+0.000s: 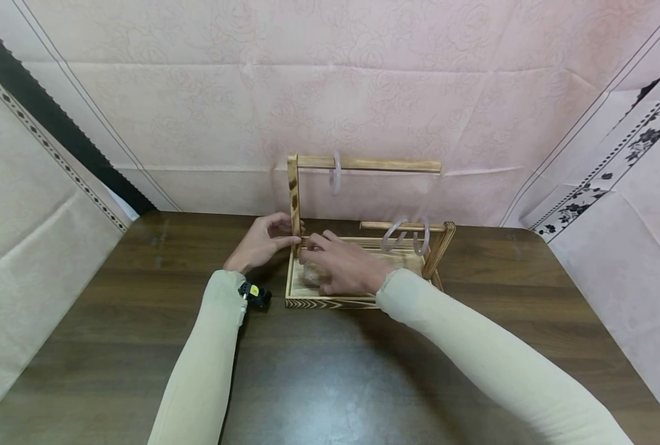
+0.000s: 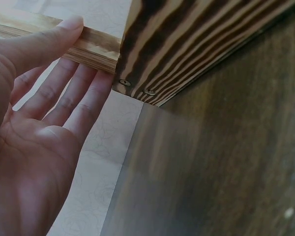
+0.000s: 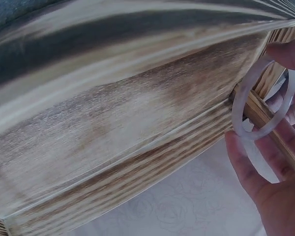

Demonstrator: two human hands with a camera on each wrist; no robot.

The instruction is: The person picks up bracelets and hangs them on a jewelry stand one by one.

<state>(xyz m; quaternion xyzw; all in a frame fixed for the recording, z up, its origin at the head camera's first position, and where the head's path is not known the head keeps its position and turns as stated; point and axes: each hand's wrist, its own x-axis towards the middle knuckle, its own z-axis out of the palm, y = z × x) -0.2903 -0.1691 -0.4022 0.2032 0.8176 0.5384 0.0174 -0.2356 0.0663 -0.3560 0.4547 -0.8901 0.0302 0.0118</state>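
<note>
A striped wooden bangle stand has a shallow tray (image 1: pixel 335 303) and a tall left post (image 1: pixel 293 198). My left hand (image 1: pixel 259 244) grips that post low down, thumb on one side and fingers behind, as the left wrist view shows. Over the tray's left end, my right hand (image 1: pixel 352 264) pinches a pale translucent bangle (image 3: pixel 240 101) by its rim. In the right wrist view the bangle overlaps the lower part of the post (image 3: pixel 259 110). From the head view, my right hand mostly hides this bangle.
One pale bangle (image 1: pixel 336 176) hangs on the upper bar (image 1: pixel 391 165). Two more bangles (image 1: pixel 395 233) hang on the lower bar (image 1: pixel 371 226), which joins a shorter right post (image 1: pixel 437 250). The stand sits near the back edge of a dark wooden table (image 1: pixel 308 371), before a pale cloth (image 1: pixel 363 111).
</note>
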